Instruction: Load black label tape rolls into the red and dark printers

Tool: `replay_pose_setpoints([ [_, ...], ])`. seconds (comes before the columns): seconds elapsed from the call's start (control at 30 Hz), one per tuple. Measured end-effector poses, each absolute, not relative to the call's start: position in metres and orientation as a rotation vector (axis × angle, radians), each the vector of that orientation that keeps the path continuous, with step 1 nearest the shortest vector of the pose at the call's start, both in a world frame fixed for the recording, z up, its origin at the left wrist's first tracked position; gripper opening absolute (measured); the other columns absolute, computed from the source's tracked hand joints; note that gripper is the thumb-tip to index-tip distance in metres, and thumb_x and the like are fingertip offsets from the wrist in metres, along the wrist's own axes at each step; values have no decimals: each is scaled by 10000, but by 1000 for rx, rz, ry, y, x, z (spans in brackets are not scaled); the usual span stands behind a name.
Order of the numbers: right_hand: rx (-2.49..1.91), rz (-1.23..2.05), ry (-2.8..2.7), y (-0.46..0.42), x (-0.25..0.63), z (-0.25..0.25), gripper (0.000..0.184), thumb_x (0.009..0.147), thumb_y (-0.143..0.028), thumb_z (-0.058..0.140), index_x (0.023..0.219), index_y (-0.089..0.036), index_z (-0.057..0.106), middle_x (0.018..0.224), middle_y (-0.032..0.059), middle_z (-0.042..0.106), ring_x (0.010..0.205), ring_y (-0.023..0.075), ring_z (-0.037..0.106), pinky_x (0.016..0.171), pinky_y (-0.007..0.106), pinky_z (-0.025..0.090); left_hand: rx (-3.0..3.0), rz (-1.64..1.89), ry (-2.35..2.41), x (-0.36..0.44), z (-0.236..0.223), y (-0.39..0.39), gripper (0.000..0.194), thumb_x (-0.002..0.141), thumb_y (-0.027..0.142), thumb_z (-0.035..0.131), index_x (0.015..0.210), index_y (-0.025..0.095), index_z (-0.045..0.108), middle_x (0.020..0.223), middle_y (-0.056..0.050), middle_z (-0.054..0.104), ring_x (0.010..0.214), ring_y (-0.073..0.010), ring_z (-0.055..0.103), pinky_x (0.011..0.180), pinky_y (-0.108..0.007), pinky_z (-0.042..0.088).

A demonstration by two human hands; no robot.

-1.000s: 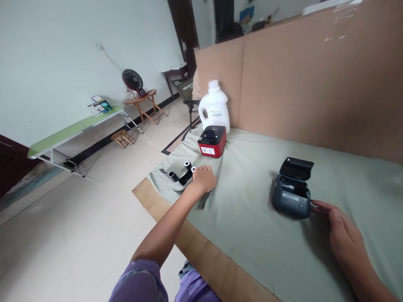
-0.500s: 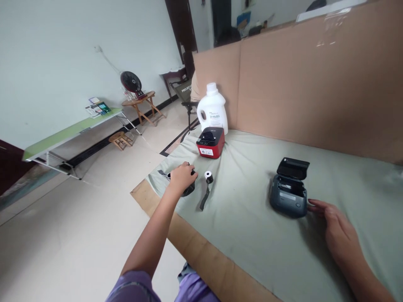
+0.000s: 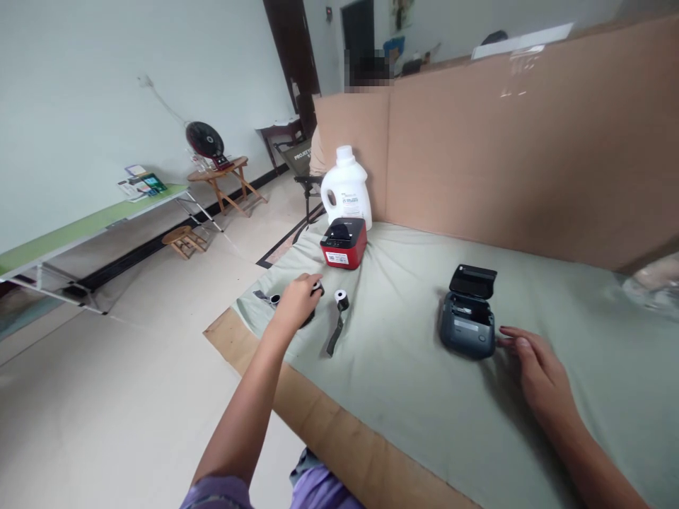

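My left hand [image 3: 296, 302] is curled over a dark paper roll [image 3: 317, 288] near the table's left end. A second small roll [image 3: 342, 299], white at its end, lies just to its right with a dark strip [image 3: 334, 335] trailing toward me. Another roll [image 3: 270, 299] lies at the left of my hand. My right hand [image 3: 535, 366] lies flat on the green cloth [image 3: 403, 367], fingertips touching the right side of a dark grey label printer [image 3: 467, 322] whose lid stands open.
A red and black printer [image 3: 343, 243] and a white jug [image 3: 346, 189] stand at the back left. A cardboard wall [image 3: 503, 148] lines the far edge. Crumpled clear plastic [image 3: 652, 286] lies at far right. Floor, folding tables and a fan [image 3: 204, 141] lie to the left.
My left hand moved left off the white-ended roll, leaving it on the cloth, and closed over the dark roll. My right hand stayed beside the grey printer.
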State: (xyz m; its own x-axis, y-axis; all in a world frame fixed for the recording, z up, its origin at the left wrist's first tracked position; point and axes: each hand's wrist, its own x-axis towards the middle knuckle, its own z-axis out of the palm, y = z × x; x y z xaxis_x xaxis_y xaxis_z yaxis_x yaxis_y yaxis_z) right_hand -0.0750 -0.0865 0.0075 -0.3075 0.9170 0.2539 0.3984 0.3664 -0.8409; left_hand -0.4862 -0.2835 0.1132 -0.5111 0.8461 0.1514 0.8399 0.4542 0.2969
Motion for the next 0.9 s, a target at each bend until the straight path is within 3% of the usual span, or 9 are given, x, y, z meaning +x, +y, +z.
replay_pose_setpoints([
  [0.17,-965,784,-1976,-109,-88,75,263,948,-462,533,1023,-256,679,1096,74,690,968,245,673,862,402,528,1520,1375,2066,-443,159,-276,415,893,360,661,1266,181,662,1178,-103,717,931,-219,695,863,-358,562],
  [0.27,-893,837,-2085,-122,-103,128,264,979,-415,513,1127,-268,674,1032,57,705,949,224,660,780,340,525,1414,1468,1540,-392,161,-248,424,857,366,727,1236,182,684,1224,-110,704,921,-207,710,797,-314,577],
  [0.4,-729,888,-2313,-117,-123,170,297,936,-345,595,1212,-266,672,1082,54,719,907,207,656,742,317,522,1260,1445,1206,-325,134,-205,409,844,336,743,1223,191,692,1198,-99,719,935,-200,714,799,-288,574],
  [0.63,-802,786,-2581,-89,-120,153,210,865,-193,623,1055,-198,713,1008,70,692,804,173,643,705,293,496,877,1645,1152,-279,76,-170,558,786,386,793,1270,164,625,1297,-138,666,1093,-225,682,946,-325,544],
  [0.73,-871,751,-2607,-78,-119,140,210,866,-157,605,1047,-196,704,969,61,704,825,187,643,711,292,486,769,1652,1147,-266,65,-174,797,778,353,811,1472,215,444,1384,-141,611,1165,-226,656,989,-339,527],
  [0.8,-960,703,-2579,-68,-120,131,215,870,-136,598,1057,-179,695,1023,79,706,842,194,646,736,302,489,730,1576,1176,-257,60,-181,948,785,325,807,1569,236,281,1291,-128,669,1095,-215,687,949,-338,545],
  [0.9,-1097,600,-2567,-51,-124,116,243,872,-95,584,1084,-153,687,1106,115,703,929,223,657,825,330,491,727,1386,1216,-244,53,-195,963,837,350,749,1606,204,187,976,-82,755,772,-187,723,735,-313,582],
])
